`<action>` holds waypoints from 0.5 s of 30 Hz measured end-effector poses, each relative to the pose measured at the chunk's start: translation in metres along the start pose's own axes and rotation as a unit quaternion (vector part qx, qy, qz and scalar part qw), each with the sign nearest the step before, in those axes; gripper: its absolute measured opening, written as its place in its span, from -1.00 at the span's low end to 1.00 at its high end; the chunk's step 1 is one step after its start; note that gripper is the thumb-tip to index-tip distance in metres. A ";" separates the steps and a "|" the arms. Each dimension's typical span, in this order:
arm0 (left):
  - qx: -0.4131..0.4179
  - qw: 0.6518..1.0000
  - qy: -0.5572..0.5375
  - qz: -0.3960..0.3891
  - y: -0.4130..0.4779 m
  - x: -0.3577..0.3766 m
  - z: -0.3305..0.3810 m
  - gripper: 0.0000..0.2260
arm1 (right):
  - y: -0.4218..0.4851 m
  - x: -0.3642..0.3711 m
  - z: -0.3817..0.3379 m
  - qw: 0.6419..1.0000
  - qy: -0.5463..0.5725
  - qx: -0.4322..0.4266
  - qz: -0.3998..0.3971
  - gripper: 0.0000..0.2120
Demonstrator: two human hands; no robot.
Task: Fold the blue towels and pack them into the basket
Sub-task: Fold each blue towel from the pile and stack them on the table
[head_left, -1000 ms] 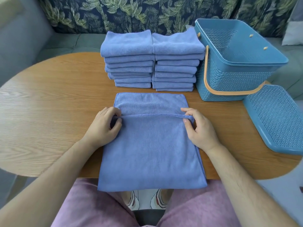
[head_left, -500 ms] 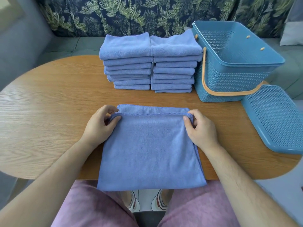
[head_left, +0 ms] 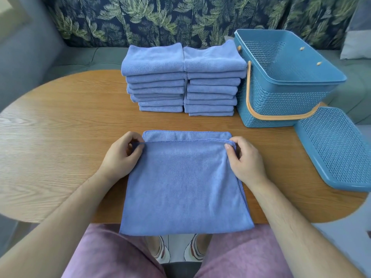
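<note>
The person wears a soft, dusty-pink garment (head_left: 112, 255) over both thighs, shorts or trousers one cannot tell, and white shoes (head_left: 161, 252) with dark red-brown trim, while the forearms (head_left: 66, 207), left hand (head_left: 120, 155) and right hand (head_left: 247, 159) are bare.

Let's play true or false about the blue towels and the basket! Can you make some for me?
1. The left hand and the right hand each pinch a corner of the towel on the table. True.
2. A left stack and a right stack of folded towels stand to the left of the basket. True.
3. The basket is full of towels. False: no towels show inside it.
4. The basket is closed. False: its lid lies beside it on the table.
5. The towel lies wholly on the table. False: its near end hangs over the table's edge.
</note>
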State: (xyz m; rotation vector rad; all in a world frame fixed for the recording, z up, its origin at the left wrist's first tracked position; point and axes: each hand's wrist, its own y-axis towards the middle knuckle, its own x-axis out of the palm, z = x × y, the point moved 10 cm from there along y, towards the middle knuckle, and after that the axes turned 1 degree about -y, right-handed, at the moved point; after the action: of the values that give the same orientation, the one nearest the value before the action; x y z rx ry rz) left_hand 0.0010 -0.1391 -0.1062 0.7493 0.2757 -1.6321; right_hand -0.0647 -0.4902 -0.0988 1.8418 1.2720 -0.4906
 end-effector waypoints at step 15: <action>-0.073 0.991 0.087 0.067 0.007 -0.007 -0.015 -0.97 | 0.005 0.002 0.014 0.995 -0.075 0.059 0.016 -0.90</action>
State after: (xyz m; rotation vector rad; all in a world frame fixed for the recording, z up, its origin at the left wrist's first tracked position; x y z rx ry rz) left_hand 0.0120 -0.1262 -0.1114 0.7825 0.4565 -1.4062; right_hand -0.0574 -0.5011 -0.1064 1.8811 1.1335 -0.6857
